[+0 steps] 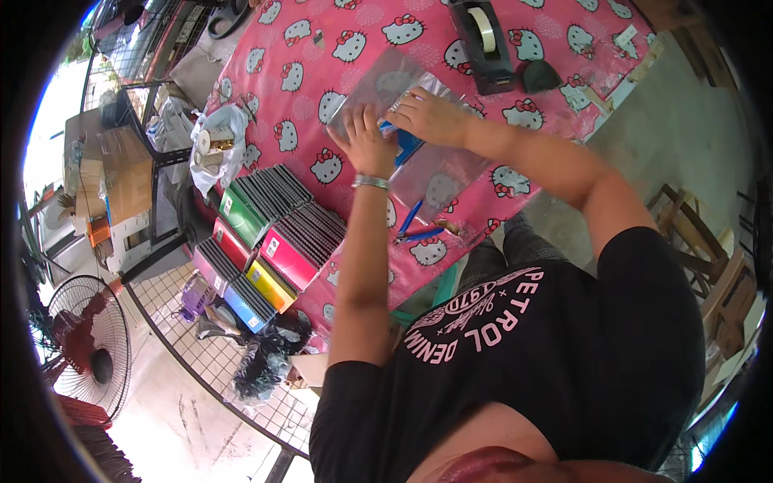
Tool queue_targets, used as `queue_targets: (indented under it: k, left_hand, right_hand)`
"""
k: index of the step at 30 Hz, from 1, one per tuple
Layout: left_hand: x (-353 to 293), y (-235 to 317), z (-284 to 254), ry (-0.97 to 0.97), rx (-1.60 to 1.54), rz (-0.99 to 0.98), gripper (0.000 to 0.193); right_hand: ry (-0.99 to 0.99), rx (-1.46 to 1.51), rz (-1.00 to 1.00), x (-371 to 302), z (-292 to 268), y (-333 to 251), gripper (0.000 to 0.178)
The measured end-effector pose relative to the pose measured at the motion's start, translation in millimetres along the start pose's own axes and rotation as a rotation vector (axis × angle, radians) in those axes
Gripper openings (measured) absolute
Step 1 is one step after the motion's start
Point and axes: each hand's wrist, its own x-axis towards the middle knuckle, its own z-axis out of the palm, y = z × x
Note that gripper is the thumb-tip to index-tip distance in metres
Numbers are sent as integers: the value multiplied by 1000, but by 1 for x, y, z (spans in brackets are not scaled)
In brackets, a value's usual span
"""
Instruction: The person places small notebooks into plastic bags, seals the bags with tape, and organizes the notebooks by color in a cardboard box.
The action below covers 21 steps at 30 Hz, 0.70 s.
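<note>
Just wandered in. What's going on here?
A person has both hands at some clear plastic on a pink tablecloth. The left hand lies on the plastic with fingers spread; the right hand is beside it, its exact grip unclear. A blue item shows partly between them. Spiral notebooks stand at left, a tape dispenser beyond, and a blue-handled tool lies nearer the person.

The left hand (370, 146) is held palm-down, its fingers (359, 121) parted. The right hand (431, 118) is placed close beside it, the right elbow (605, 179) bent.
</note>
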Motion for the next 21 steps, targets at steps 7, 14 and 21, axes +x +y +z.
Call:
queue_targets:
  k: [7, 14, 21]
  left_hand:
    - [-11, -9, -45, -444, 107, 169, 48]
    - [-17, 22, 9, -159, 6, 136, 45]
    - [-14, 19, 18, -137, -80, 92, 25]
  right_hand:
    - [8, -91, 168, -26, 3, -10, 16]
    - [-32, -128, 112, -17, 1, -13, 15]
    - [-283, -20, 314, -58, -21, -63, 50]
